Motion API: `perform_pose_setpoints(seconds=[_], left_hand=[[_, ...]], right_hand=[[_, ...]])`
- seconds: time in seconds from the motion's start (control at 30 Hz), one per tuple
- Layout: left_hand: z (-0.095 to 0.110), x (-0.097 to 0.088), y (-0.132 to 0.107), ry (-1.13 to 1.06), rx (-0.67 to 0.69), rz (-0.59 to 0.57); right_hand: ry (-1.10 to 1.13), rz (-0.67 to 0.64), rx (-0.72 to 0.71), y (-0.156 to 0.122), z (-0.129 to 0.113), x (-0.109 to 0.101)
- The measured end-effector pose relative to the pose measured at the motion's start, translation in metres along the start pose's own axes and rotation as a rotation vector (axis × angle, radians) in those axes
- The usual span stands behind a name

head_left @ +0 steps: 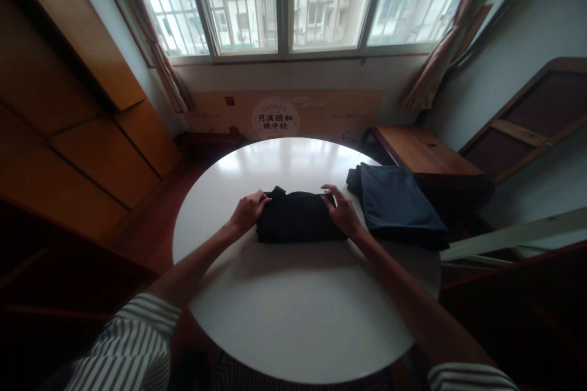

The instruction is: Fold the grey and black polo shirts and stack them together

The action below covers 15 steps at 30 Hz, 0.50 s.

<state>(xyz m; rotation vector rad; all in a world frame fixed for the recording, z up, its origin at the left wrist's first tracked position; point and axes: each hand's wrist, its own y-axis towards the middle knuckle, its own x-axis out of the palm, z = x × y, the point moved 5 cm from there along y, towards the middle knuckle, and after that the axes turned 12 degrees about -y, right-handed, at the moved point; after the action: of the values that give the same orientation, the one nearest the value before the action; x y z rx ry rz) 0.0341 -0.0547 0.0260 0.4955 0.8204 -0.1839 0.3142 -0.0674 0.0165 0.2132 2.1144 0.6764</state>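
My left hand [247, 212] and my right hand [343, 212] curl around opposite ends of a black folded garment [298, 220], fingers bent over its top edge and gripping it rather than spread flat. The garment lies near the middle of the round white counter [293, 330], with a small flap sticking up at its far left. Just beside it, at the counter's right edge, sits a folded slate-blue cloth [397, 204]. Beyond the counter stands a wooden bench [424, 149].
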Motion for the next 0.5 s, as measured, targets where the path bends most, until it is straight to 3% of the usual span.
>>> perform_pose_setpoints(seconds=[0.17,0.23,0.33,0.4,0.5], left_hand=[[0.003,0.004,0.002,0.049,0.065,-0.036],[0.002,0.007,0.001,0.094,0.064,-0.039],[0.002,0.007,0.001,0.11,0.053,-0.042],[0.008,0.003,0.001,0.095,0.062,-0.055],[0.029,-0.006,-0.006,0.062,0.163,-0.056]], right_hand=[[-0.26,-0.11,-0.119,0.007,-0.028,-0.008],[-0.34,-0.157,-0.285,0.0,-0.055,-0.009],[-0.307,-0.368,-0.517,-0.026,-0.087,0.004],[-0.317,-0.488,-0.552,-0.043,-0.094,0.016],[-0.353,-0.538,-0.521,-0.055,-0.093,0.026]])
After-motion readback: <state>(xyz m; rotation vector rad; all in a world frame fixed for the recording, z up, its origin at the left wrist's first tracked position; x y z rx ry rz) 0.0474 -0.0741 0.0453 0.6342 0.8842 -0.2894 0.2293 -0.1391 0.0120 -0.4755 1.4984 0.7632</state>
